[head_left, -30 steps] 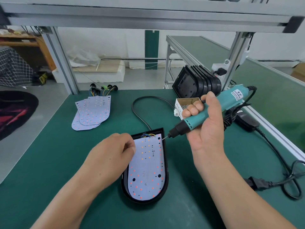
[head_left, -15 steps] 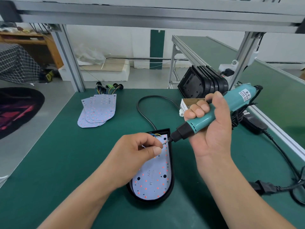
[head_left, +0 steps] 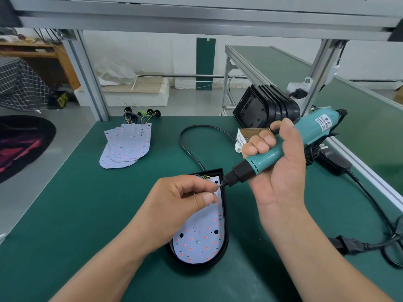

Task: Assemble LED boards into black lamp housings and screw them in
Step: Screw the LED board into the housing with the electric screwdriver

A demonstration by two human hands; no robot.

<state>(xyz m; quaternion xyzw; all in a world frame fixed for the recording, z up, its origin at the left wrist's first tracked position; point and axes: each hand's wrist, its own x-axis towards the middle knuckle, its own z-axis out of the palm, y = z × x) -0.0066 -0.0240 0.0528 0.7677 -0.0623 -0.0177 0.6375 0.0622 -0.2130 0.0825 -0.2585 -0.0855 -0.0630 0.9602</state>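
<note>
Screw-loading position. The right hand (head_left: 277, 168) grips the screwdriver (head_left: 261, 159) with all fingers wrapped tight round the teal barrel. The tool's long axis slopes down and leftward from that hand, so the bit ends at the pinch of the left hand (head_left: 183, 205). There the thumb and forefinger close on something small, probably a screw (head_left: 214, 190), though it is too small to confirm. Directly beneath the pinch lies the far right corner of the board (head_left: 202, 238), seated in the black housing (head_left: 226, 236). The housing's long axis runs from under the left hand back toward the person. The left hand is the nearer to the board; whether the bit touches the board cannot be told.
</note>
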